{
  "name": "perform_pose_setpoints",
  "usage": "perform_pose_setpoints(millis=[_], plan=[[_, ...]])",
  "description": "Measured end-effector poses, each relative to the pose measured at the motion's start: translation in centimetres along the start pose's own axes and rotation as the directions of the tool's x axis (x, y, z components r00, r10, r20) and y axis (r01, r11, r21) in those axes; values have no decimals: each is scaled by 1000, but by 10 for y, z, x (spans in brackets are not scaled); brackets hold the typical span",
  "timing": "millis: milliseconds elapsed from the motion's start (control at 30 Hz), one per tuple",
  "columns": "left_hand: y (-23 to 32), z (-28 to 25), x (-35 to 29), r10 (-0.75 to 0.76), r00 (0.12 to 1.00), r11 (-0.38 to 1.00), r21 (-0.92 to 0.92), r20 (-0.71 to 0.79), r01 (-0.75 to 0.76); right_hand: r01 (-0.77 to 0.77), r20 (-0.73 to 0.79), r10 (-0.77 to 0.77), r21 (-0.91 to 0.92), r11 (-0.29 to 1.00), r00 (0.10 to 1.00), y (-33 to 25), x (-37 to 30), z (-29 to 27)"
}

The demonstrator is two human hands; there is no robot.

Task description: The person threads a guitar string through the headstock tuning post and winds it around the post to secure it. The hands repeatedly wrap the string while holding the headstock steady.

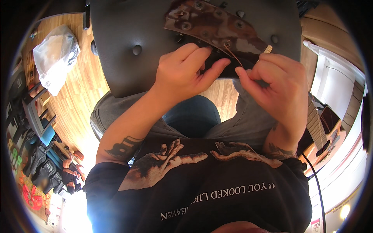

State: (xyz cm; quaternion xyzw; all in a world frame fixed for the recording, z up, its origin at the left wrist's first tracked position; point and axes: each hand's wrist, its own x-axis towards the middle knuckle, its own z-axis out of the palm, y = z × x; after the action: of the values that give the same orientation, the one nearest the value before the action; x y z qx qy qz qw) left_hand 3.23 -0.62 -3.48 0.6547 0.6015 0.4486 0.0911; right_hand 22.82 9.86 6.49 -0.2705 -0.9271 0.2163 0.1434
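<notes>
A glossy dark-brown guitar headstock (211,23) lies on a black padded seat (128,23) with buttons. A thin copper-coloured string (234,56) runs from one of its tuning posts (227,44) toward my right hand (278,77). That hand is closed, thumb against bent forefinger, at the string's end beside the pale nut (268,49). My left hand (186,70) is at the headstock's near edge by the tuning pegs, fingers curled and thumb pointing at the string; what its fingertips grip is hidden. Past my right forearm, the guitar's fretboard (316,124) and light-wood body (337,136) show.
My knees are below the seat's near edge, with a dark blue rounded thing (192,116) between them. A clear plastic bag (56,54) lies on the wooden floor at left. A black cable (316,182) hangs at right. Another person (72,174) is far off at lower left.
</notes>
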Motion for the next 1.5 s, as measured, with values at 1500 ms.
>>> perform_pose_setpoints(millis=[1500], plan=[[-3,1,5,-25,995,996,-89,-100,16,-155,-50,156,19,988,986,-8,-7,-11]])
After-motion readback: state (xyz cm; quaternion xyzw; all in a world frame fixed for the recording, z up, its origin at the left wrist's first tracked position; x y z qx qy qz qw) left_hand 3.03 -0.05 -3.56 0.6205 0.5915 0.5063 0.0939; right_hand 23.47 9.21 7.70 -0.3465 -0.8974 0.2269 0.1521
